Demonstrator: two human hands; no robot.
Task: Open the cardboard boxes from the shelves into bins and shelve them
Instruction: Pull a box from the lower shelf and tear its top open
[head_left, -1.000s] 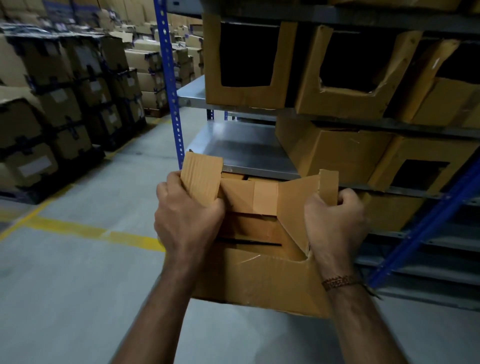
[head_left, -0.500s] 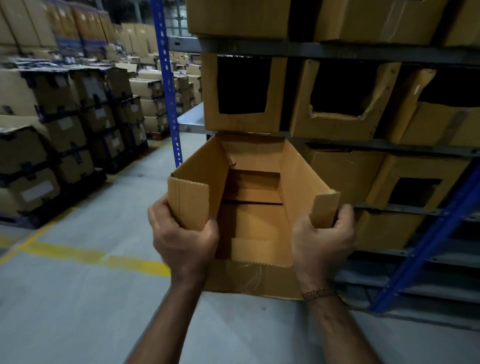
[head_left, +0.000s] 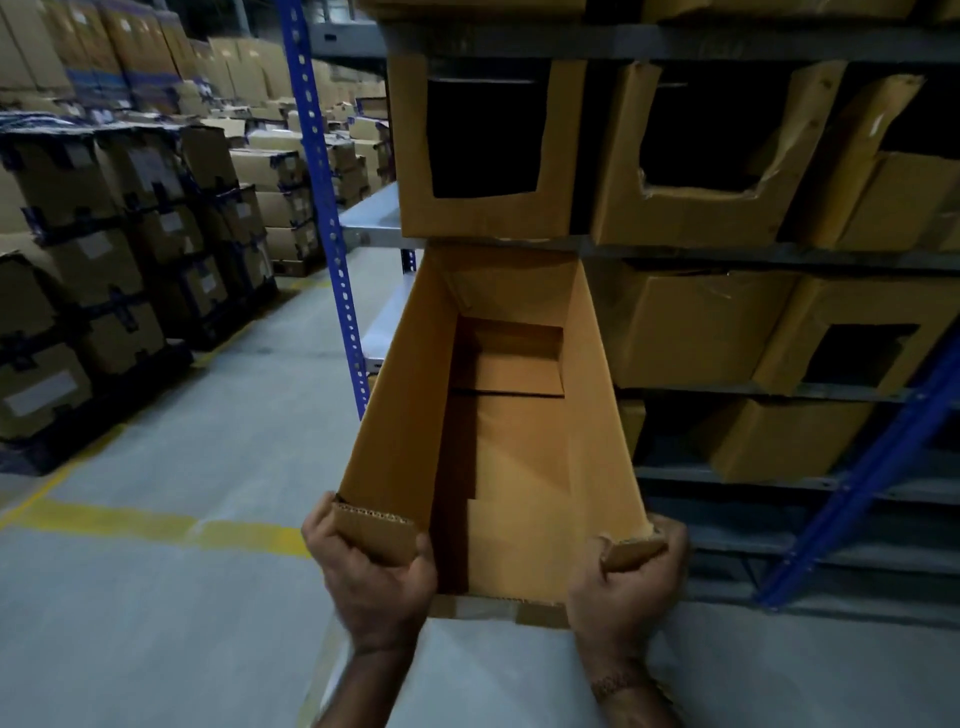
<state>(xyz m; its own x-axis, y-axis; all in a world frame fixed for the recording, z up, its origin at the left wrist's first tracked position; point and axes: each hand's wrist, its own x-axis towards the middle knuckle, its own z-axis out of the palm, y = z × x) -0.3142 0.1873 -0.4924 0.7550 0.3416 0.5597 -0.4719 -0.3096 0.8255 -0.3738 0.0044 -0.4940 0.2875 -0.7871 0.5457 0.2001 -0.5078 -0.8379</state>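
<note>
— Since a second ago, what has been changed?

— Folded-in flaps have been spread out, and the opened cardboard box (head_left: 498, 441) has been carried up and forward, so that its far end is now pushed in under the shelf edge (head_left: 675, 252) at twelve o'clock, beneath a cut-front bin (head_left: 485, 150).

— How is it held?

— At seven o'clock the near left corner flap (head_left: 375, 535) is clamped by the left hand (head_left: 376, 582), fingers curled around it. At five o'clock the torn right corner flap (head_left: 631, 551) is gripped by the right hand (head_left: 621, 587), thumb pressed over the cardboard. A bracelet (head_left: 615, 683) is worn on that wrist.

— And around it?

— More cut-front bins (head_left: 717, 166) are seen at one and two o'clock on the rack. A blue upright (head_left: 324, 208) is seen at eleven o'clock, stacked strapped cartons (head_left: 104, 260) at nine, and a yellow floor line (head_left: 156, 525) at eight.
</note>
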